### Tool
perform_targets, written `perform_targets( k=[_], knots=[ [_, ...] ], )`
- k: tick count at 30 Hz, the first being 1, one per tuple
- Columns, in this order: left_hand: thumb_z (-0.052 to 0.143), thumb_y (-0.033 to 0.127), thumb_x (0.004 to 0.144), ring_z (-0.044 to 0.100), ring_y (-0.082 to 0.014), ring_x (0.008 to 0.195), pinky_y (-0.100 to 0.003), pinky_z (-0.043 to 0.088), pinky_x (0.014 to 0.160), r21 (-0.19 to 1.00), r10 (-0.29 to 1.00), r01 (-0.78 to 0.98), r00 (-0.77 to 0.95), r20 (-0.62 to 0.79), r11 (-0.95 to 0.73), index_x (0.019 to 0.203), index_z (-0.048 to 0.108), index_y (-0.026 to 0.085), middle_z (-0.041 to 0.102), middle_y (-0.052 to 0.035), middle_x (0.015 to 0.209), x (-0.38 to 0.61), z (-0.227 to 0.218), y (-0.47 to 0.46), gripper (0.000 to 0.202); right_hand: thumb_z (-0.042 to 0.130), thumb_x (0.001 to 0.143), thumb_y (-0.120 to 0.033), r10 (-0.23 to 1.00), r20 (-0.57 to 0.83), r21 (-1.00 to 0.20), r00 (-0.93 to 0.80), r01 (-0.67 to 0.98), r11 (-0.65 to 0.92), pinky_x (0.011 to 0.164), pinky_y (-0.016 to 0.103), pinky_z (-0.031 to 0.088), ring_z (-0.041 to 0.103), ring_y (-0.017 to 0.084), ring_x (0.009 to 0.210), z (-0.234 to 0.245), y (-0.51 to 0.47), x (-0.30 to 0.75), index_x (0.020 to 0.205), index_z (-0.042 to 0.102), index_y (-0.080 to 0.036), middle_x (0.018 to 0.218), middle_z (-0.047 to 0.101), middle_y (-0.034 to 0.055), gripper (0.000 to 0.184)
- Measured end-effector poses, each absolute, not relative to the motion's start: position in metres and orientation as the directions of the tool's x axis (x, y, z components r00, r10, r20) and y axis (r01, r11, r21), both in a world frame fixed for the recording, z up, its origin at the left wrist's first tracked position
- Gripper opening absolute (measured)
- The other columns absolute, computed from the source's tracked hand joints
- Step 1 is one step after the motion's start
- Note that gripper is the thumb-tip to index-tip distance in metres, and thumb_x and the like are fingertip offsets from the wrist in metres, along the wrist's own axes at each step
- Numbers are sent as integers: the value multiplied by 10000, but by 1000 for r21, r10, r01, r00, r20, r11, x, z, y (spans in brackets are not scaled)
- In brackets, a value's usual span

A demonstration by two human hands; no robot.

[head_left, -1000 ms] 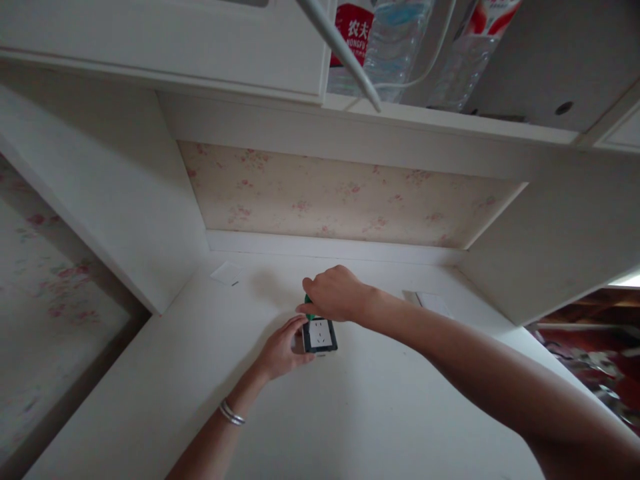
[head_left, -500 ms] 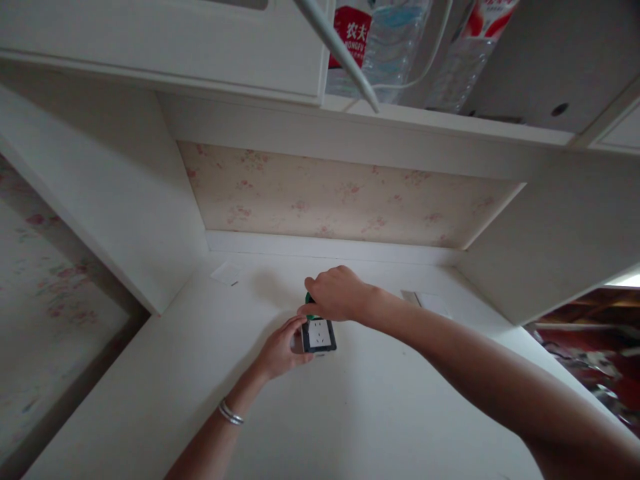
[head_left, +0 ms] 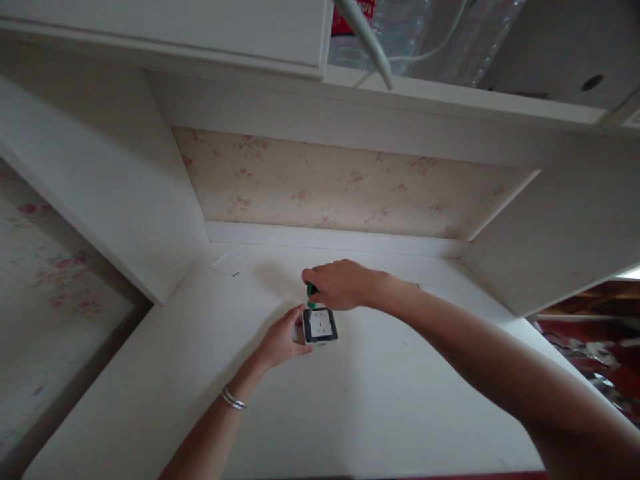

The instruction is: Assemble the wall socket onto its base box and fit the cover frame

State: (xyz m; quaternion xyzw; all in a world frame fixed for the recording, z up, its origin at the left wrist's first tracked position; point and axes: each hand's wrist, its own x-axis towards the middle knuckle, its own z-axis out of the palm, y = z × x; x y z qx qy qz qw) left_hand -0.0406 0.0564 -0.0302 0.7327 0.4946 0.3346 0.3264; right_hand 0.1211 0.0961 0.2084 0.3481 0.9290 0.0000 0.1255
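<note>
Both bare arms stretch forward to meet at a wall socket (head_left: 320, 325). The left hand (head_left: 283, 340), a bangle on its wrist, cups the socket's left edge with thumb and fingers. The right hand (head_left: 343, 285), palm down and fingers curled closed, hovers just above the socket's top edge, forearm angling in from the lower right.

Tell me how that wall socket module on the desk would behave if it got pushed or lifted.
The socket module looks like rigid moulded plastic, so probably stiff, not floppy. It lies flat and squarish on the desk, so it should slide rather than roll or tip. The left hand steadies its side while the right hand presses a green-handled tool on it, suggesting it is light enough to shift.
</note>
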Motion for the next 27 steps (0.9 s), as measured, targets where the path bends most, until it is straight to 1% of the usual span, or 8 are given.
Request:
perform_targets(
  k=[4, 8, 13, 19, 20, 22, 25, 27],
  knots=[
    [817, 281, 516, 587, -238, 1015, -356, 464, 893, 798, 950, 530, 268, 162, -286, 1342, 343, 235, 561, -73, 1225, -40, -28, 56, 954, 456, 844, -474, 672, -215, 165, -709, 652, 740, 649, 356, 452, 636, 298, 878, 208, 96, 118, 1101, 528, -171, 972, 665, 150, 403],
    [811, 264, 526, 590, -229, 983, -349, 469, 873, 782, 942, 540, 283, 178, -310, 1302, 398, 224, 587, -68, 1172, -39, -26, 56, 880, 378, 867, -566, 692, -179, 233, -699, 653, 720, 688, 373, 458, 637, 306, 890, 206, 93, 112, 1079, 563, -128, 927, 667, 182, 522],
    [817, 259, 523, 582, -236, 1014, -367, 451, 914, 787, 942, 534, 288, 175, -309, 1311, 385, 223, 575, -82, 1192, -39, -28, 57, 900, 295, 850, -663, 726, -119, 254, -677, 686, 681, 689, 375, 462, 643, 306, 870, 200, 93, 109, 967, 636, -111, 865, 674, 196, 659],
    [820, 253, 515, 578, -245, 1033, -374, 445, 932, 791, 942, 528, 280, 182, -310, 1318, 374, 232, 567, -76, 1206, -39, -30, 57, 919, 237, 833, -707, 770, -106, 271, -629, 727, 631, 663, 364, 453, 643, 299, 843, 196, 91, 109, 853, 674, -136, 842, 676, 182, 719],
    [820, 251, 513, 582, -243, 1024, -372, 449, 927, 790, 944, 530, 276, 182, -308, 1320, 373, 233, 569, -73, 1202, -39, -29, 57, 922, 232, 836, -703, 778, -112, 269, -618, 735, 623, 664, 367, 452, 641, 302, 848, 197, 90, 110, 865, 669, -136, 852, 675, 183, 716],
    [817, 252, 514, 592, -240, 1001, -365, 461, 906, 789, 946, 534, 270, 180, -303, 1314, 385, 238, 578, -65, 1190, -38, -27, 56, 909, 246, 847, -682, 777, -124, 237, -617, 742, 627, 664, 377, 453, 639, 306, 848, 200, 87, 113, 986, 631, -139, 881, 675, 172, 680],
    [810, 265, 530, 597, -239, 990, -355, 475, 880, 788, 945, 536, 278, 173, -302, 1299, 407, 246, 590, -57, 1177, -39, -25, 55, 868, 351, 864, -593, 722, -159, 127, -673, 711, 691, 658, 369, 457, 642, 289, 843, 204, 85, 117, 1225, 467, -188, 1017, 664, 134, 555],
    [810, 272, 532, 588, -241, 1017, -353, 466, 899, 786, 943, 537, 283, 174, -306, 1301, 404, 242, 585, -58, 1193, -39, -25, 55, 870, 418, 870, -489, 682, -187, 98, -707, 678, 729, 657, 353, 456, 640, 275, 863, 206, 85, 119, 1239, 432, -222, 1090, 644, 114, 456]
  ],
)
